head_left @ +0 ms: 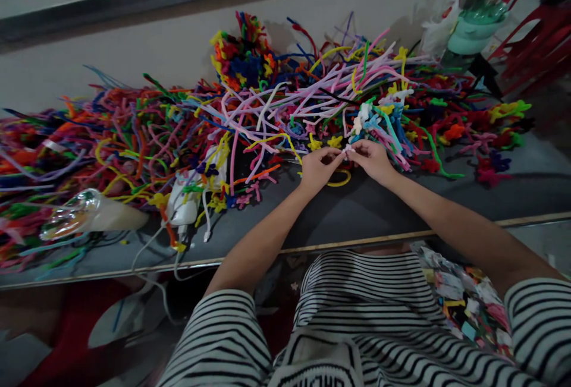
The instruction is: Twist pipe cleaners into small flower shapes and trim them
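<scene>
My left hand [317,168] and my right hand [373,159] meet over the dark table [357,211], fingertips pinched together on a small pale pink pipe cleaner piece [347,149]. A yellow pipe cleaner loop [339,180] lies under my hands. Just beyond my fingers sits a cluster of twisted blue, white and pink pipe cleaner shapes [375,122]. A big tangled heap of multicoloured pipe cleaners [178,131] spreads across the table behind.
A white glue gun [185,200] with its cord lies at the left of the heap, beside a clear plastic bag [84,214]. A green figurine [479,18] and red chairs [535,36] stand at the far right. A bag of scraps [468,301] sits by my right side.
</scene>
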A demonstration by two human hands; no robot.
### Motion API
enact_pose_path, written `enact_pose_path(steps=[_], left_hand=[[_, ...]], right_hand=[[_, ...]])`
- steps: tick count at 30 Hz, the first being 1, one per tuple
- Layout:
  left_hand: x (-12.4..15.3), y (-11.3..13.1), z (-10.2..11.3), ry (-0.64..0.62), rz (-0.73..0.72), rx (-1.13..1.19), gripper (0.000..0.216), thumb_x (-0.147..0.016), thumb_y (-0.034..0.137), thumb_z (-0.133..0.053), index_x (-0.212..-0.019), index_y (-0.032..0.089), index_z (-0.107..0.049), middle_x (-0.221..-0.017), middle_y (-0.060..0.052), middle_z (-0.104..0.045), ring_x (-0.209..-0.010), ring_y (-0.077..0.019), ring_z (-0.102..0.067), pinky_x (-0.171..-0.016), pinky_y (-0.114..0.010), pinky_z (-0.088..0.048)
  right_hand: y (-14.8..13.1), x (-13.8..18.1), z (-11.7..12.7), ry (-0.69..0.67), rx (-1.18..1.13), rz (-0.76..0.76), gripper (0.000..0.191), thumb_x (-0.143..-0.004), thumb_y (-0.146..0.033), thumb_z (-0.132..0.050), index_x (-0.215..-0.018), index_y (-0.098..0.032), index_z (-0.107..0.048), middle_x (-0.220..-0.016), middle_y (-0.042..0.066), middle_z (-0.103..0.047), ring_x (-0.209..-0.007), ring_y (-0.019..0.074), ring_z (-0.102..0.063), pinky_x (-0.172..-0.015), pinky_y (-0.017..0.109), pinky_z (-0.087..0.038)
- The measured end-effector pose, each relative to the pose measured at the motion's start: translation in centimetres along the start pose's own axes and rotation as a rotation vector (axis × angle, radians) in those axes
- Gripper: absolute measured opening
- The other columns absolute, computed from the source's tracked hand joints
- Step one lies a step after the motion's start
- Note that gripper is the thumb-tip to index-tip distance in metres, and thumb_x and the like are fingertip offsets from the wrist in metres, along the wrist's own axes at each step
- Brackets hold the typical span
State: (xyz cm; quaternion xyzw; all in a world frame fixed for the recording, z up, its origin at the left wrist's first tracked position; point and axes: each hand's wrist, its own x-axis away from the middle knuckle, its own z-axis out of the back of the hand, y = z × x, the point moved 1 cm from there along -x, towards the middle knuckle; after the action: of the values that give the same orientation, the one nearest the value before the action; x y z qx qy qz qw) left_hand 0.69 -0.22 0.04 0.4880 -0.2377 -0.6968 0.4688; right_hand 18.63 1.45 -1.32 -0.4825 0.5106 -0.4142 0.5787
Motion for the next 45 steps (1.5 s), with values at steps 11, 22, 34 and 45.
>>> enact_pose_path(steps=[11, 22, 34, 45], left_hand=[[-0.4, 0.1, 0.3, -0.036, -0.147, -0.137, 0.01, -0.094, 0.03, -0.071, -0.093, 0.021, -0.077, -0.089, -0.004, -0.079, -0.081, -0.016, -0.072, -0.078, -0.03, -0.056], [-0.8, -1.2, -0.2, -0.127, -0.116, -0.082, 0.025, -0.1, 0.038, -0.057, -0.09, 0.018, -0.069, -0.086, -0.005, -0.072, -0.081, -0.0161, -0.064, -0.076, -0.029, -0.051], [-1.6, -1.4, 0.7, -0.366, 0.251, 0.503, 0.047, -0.077, 0.064, -0.08, -0.083, 0.018, -0.071, -0.062, 0.003, -0.057, -0.056, -0.0081, -0.049, -0.056, -0.022, -0.042], [-0.7, -0.7, -0.1, -0.127, 0.018, 0.217, 0.039, -0.079, 0.056, -0.08, -0.089, 0.018, -0.077, -0.063, 0.002, -0.063, -0.057, -0.0086, -0.051, -0.057, -0.022, -0.041]], right_hand=[[-0.5, 0.2, -0.4, -0.032, -0.006, -0.047, 0.054, -0.065, -0.066, -0.086, -0.081, -0.021, -0.062, -0.067, 0.001, -0.065, -0.058, 0.0141, -0.06, -0.045, 0.025, -0.043], [-0.8, 0.3, -0.4, -0.072, 0.005, -0.051, 0.056, -0.063, -0.063, -0.09, -0.078, -0.02, -0.058, -0.069, 0.001, -0.064, -0.059, 0.0139, -0.062, -0.052, 0.027, -0.049], [-0.7, 0.4, -0.4, -0.11, -0.022, -0.055, 0.054, -0.061, -0.059, -0.092, -0.077, -0.02, -0.059, -0.068, 0.001, -0.066, -0.057, 0.0128, -0.061, -0.046, 0.024, -0.043], [-0.9, 0.0, -0.4, -0.013, -0.088, -0.055, 0.049, -0.064, -0.057, -0.091, -0.082, -0.019, -0.066, -0.066, 0.0, -0.067, -0.055, 0.012, -0.061, -0.044, 0.023, -0.04]])
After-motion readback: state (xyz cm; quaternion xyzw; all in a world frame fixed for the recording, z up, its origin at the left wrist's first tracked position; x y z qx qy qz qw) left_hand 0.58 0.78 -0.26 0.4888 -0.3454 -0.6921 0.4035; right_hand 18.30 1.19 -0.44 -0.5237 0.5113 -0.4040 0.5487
